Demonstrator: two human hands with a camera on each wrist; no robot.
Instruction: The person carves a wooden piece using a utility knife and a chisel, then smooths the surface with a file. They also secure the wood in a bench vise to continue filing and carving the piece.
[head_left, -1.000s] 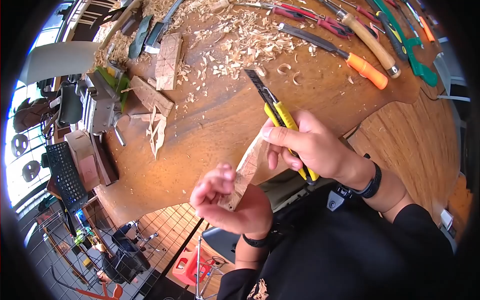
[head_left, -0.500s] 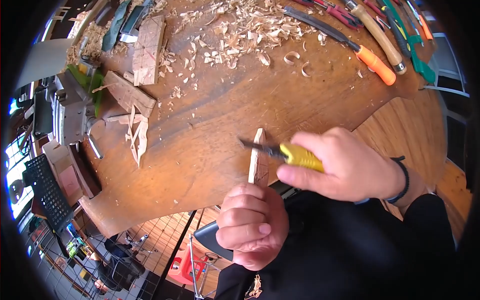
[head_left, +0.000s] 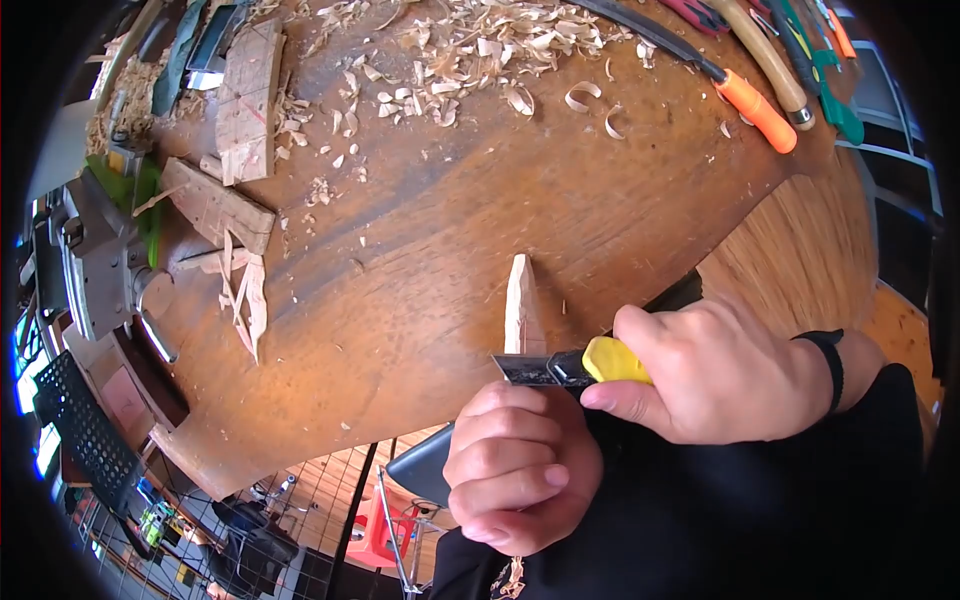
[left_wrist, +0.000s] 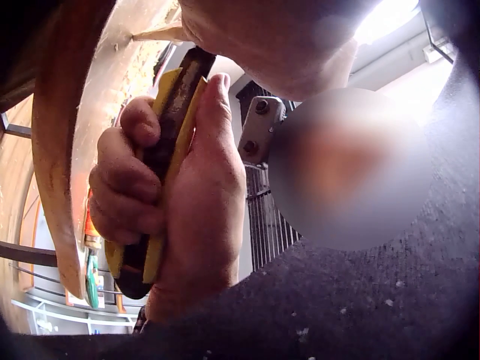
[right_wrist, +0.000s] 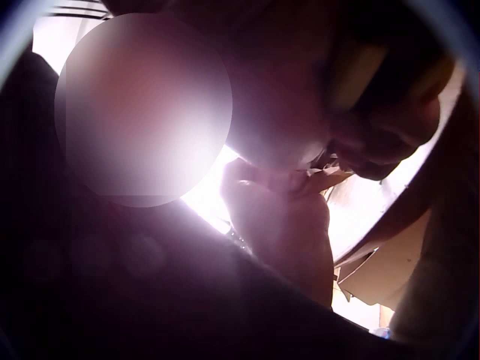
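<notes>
In the head view, my left hand (head_left: 520,470) is wrapped in a fist around the lower end of a tapered wood piece (head_left: 521,305), whose pale pointed tip stands up over the bench. My right hand (head_left: 720,370) grips a yellow and black utility knife (head_left: 615,362). The extended dark blade (head_left: 530,371) lies across the wood just above the left fingers. The left wrist view shows the right fingers and thumb curled round the knife's handle (left_wrist: 184,127), with the left hand (left_wrist: 277,45) above. Much is dark in the right wrist view, where the left hand (right_wrist: 277,225) shows below.
Wood shavings (head_left: 470,60) cover the back of the wooden bench (head_left: 400,270). An orange-handled chisel (head_left: 755,110) and other tools lie at the back right. Wood offcuts (head_left: 250,110) and a metal vise (head_left: 105,260) are at the left. The bench's near edge runs close to my left hand.
The wood piece, earlier held between both hands, went upright into my left fist. My right hand turned the knife across it, and the blade moved down from near the tip toward the left fingers.
</notes>
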